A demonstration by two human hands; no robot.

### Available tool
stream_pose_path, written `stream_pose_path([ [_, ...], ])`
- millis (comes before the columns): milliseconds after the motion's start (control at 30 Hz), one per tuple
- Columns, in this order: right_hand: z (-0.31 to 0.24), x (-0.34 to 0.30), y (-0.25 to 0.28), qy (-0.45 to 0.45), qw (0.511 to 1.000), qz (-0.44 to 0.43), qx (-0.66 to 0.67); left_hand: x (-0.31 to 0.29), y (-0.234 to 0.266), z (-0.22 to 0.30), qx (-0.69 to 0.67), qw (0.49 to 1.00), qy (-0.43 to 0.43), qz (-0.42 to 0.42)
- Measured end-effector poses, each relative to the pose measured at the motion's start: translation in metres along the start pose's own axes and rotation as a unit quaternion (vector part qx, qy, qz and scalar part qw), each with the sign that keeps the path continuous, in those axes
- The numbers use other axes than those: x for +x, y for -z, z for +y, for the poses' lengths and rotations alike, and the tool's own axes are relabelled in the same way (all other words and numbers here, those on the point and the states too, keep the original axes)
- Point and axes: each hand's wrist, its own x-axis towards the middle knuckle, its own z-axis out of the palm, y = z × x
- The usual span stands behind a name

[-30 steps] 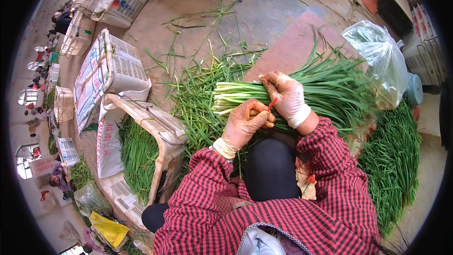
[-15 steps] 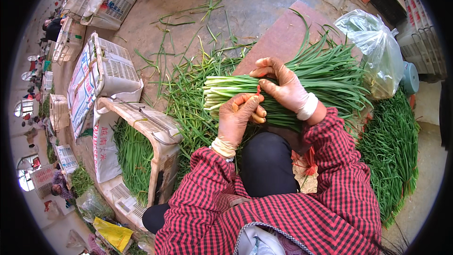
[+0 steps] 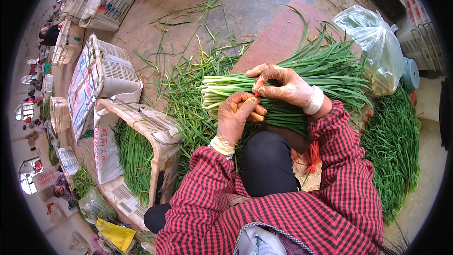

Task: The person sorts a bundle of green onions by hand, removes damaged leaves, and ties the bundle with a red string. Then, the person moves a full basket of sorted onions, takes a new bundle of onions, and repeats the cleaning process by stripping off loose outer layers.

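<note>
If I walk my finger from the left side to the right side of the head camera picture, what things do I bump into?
White plastic crate → crate filled with green stalks → left hand → right hand, both on the bundle of green chives → clear plastic bag → heap of greens on the ground.

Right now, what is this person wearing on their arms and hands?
Both arms are in long sleeves of red-and-black check cloth. The left hand and the right hand wear thin, close-fitting gloves smeared with dirt, each ending in a pale rolled cuff at the wrist. No cables or markings show.
</note>
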Motion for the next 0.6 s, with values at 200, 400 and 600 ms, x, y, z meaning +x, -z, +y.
stream_pose_path([
  [200,0.0022,-0.0003,-0.0028,0.025,0.999,0.012,-0.025,0.0009,-0.0034,0.0045,-0.001,1.000,0.015,0.022],
  [400,0.0041,-0.0012,-0.0020,0.043,0.998,0.013,-0.048,0.0016,-0.0041,0.0040,0.001,1.000,0.012,0.023],
  [600,0.0106,-0.0015,-0.0029,0.055,0.997,0.020,-0.045,0.0014,-0.0032,0.0016,0.014,0.999,0.011,0.029],
])
